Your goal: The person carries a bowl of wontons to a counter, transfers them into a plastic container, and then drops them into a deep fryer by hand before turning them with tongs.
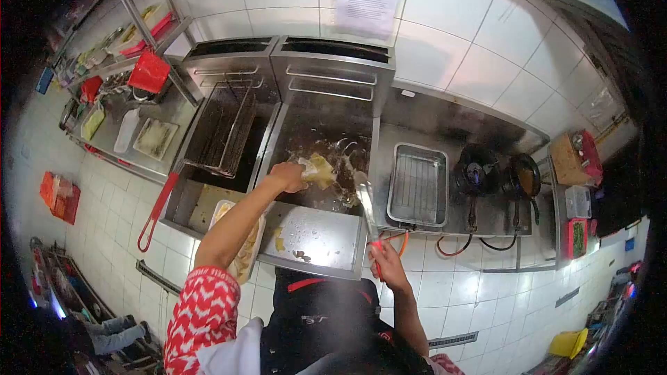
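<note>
My left hand [287,176] reaches over the right fryer vat [306,142] and holds a pale yellow piece of battered food [319,170] just above the dark oil. My right hand [386,261] grips the red-handled end of metal tongs [365,203], whose tips point up toward the oil beside the food. Bits of batter float and bubble in the oil around the tong tips. A tray of pale raw pieces [243,250] sits on the fryer's front ledge under my left forearm.
A wire fryer basket with a red handle [221,132] rests over the left vat. Right of the fryer lie a steel draining pan with a rack [417,186] and two dark pans on burners [500,175]. A shelf with containers stands at far left.
</note>
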`<control>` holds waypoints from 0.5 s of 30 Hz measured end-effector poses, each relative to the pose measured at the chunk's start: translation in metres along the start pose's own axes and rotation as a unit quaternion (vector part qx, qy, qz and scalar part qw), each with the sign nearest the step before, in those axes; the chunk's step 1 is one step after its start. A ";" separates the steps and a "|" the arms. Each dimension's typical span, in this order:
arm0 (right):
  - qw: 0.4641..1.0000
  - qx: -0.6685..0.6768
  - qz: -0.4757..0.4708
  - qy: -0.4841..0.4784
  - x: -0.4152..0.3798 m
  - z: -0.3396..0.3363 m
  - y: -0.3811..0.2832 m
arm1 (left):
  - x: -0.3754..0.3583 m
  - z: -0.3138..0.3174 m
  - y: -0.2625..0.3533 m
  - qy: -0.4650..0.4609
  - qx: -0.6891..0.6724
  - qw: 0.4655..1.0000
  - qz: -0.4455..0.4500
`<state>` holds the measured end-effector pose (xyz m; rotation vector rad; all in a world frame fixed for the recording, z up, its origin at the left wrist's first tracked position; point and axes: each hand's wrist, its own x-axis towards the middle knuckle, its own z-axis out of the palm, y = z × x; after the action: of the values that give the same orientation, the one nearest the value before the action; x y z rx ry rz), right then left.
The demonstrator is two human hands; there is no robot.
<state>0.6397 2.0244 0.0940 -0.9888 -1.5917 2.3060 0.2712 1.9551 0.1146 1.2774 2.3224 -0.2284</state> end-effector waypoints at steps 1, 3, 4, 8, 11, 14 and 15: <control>0.996 -0.088 0.022 -0.001 0.010 0.014 -0.018 | -0.014 0.003 -0.006 0.057 -0.031 0.997 0.033; 0.960 -0.276 -0.050 0.024 0.048 0.026 -0.013 | -0.064 -0.008 -0.009 0.135 -0.107 0.983 0.061; 0.917 -0.370 -0.140 0.051 0.075 0.028 0.004 | -0.092 -0.013 -0.007 0.211 -0.178 0.957 0.092; 0.825 -0.561 -0.054 0.023 0.154 0.071 -0.026 | -0.173 -0.004 -0.009 0.295 -0.371 0.880 0.034; 0.817 -0.574 0.035 0.039 0.218 0.091 -0.026 | -0.217 0.043 -0.028 0.391 -0.399 0.829 -0.022; 0.763 -0.645 0.043 0.002 0.266 0.090 -0.014 | -0.268 0.078 -0.032 0.426 -0.469 0.765 -0.114; 0.755 -0.651 0.070 0.007 0.273 0.094 -0.016 | -0.281 0.096 -0.036 0.430 -0.487 0.744 -0.154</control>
<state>0.3702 2.0912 0.0125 -1.2633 -3.1991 0.8688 0.3997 1.6894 0.1638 0.4219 2.6117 1.5902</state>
